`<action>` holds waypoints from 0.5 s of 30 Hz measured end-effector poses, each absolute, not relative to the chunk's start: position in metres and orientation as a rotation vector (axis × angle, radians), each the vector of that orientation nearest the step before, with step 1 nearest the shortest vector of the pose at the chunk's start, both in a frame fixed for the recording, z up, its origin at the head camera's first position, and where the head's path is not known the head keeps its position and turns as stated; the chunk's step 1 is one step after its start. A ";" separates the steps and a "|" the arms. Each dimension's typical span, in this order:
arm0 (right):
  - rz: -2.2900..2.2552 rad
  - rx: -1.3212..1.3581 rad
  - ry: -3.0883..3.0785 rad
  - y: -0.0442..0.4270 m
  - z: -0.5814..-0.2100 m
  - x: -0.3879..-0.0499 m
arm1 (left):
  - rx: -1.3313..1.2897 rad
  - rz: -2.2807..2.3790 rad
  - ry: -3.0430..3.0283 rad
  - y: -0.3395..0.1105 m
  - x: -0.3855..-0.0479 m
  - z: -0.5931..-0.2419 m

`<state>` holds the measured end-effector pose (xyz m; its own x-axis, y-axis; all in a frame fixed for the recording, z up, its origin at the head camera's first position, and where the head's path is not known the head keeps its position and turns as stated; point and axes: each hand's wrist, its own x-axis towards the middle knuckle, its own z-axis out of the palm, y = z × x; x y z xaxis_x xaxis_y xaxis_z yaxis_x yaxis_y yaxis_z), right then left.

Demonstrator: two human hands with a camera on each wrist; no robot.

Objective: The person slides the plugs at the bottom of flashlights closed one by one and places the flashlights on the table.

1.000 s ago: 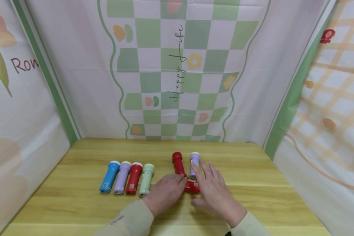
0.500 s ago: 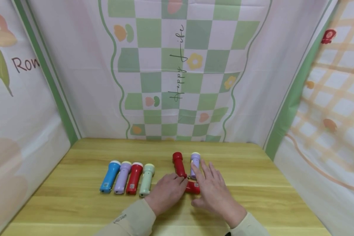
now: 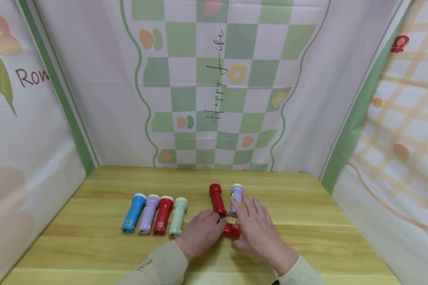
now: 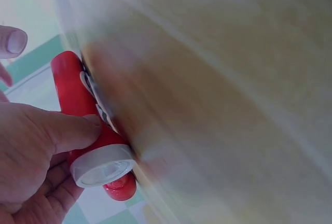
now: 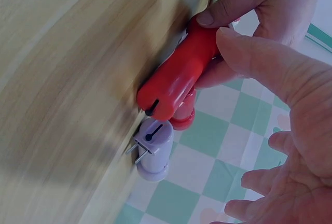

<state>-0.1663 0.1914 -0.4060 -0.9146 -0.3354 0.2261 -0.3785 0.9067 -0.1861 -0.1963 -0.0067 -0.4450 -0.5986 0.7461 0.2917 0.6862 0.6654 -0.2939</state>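
Observation:
A red flashlight [image 3: 232, 229] with a white lens ring lies crosswise between the hands, low over the table. My left hand [image 3: 202, 230] grips it near the head, the thumb along its side in the left wrist view; metal prongs [image 4: 87, 83] show on its table-facing side. My right hand [image 3: 258, 233] is beside its tail, fingers spread and holding nothing; whether the thumb touches the flashlight is unclear. Just beyond lie a second red flashlight [image 3: 217, 200] and a purple flashlight [image 3: 236, 198]. Two prongs stick out of the purple one's tail in the right wrist view.
Left of the hands a row lies on the wooden table [image 3: 92, 253]: a blue flashlight [image 3: 133, 213], a purple flashlight [image 3: 149, 213], a red flashlight [image 3: 163, 215] and a pale green flashlight [image 3: 178, 217]. A printed curtain [image 3: 214, 87] hangs behind the table.
The red flashlight in my left hand has turned slightly; its white label has shifted left and a small metal part shows near its tail. My right hand has stayed nearly still.

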 end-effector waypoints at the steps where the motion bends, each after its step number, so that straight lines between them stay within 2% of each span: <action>1: 0.336 0.545 -2.880 0.191 -0.406 -0.166 | -1.125 0.214 -2.496 -0.007 -0.196 -0.445; 15: 0.315 0.554 -2.872 0.191 -0.405 -0.166 | -1.114 0.244 -2.538 -0.007 -0.192 -0.440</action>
